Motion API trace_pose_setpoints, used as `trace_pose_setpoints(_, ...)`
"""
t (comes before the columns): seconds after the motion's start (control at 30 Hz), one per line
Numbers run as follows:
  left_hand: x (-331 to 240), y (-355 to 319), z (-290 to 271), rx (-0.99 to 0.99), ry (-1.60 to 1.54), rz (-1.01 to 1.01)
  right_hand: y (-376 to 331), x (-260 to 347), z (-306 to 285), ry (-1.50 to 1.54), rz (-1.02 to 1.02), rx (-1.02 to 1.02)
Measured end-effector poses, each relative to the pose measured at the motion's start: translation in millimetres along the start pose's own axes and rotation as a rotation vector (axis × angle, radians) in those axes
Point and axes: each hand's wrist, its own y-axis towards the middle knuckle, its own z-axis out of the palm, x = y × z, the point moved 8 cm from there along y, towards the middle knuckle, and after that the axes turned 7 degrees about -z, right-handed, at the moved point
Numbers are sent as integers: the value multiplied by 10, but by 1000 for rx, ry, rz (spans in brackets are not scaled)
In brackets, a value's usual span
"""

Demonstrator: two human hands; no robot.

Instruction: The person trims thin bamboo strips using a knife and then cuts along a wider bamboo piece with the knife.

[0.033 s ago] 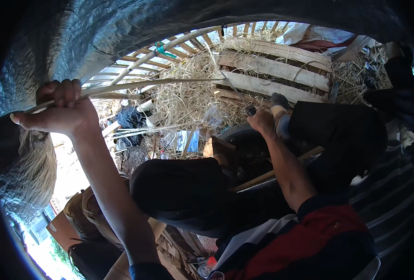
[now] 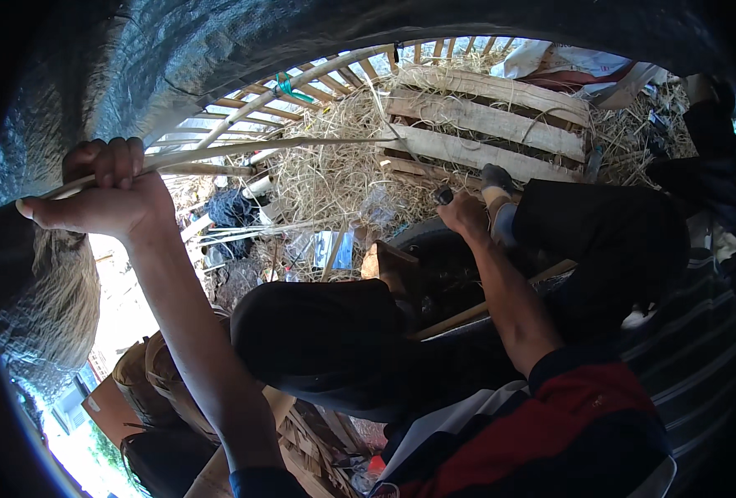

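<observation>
My left hand (image 2: 119, 187) is raised at the left, closed around a long thin bamboo strip (image 2: 260, 150). The strip runs to the right, its far end over the near edge of a slatted wooden crate (image 2: 484, 153). My right hand (image 2: 465, 213) is closed on a small dark object (image 2: 443, 195) beside my foot (image 2: 498, 181); most of it is hidden in my fist, so its kind cannot be made out. Below that hand lies a black tyre (image 2: 426, 236), partly covered by my legs.
Loose straw-like shavings (image 2: 326, 166) cover the ground around the crate. A curved slatted bamboo fence (image 2: 334, 66) with a green tie stands behind. Dark sheeting (image 2: 177, 66) hangs overhead. A wooden block (image 2: 384, 261) is near my knee, and bundled brown material (image 2: 168, 373) stands at lower left.
</observation>
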Motion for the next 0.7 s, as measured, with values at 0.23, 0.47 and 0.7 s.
trace_pose_setpoints(0.23, -31, -32, 63, 48, -69, 1, 75, 69, -58, -27, -49, 70)
trace_pose_setpoints(0.47, -6, 0, 57, 159, -102, -7, 259, -379, 81, -24, 81, 39)
trace_pose_setpoints(0.7, -30, -88, 5, 126, -84, 6, -65, 468, -89, 191, -170, -67)
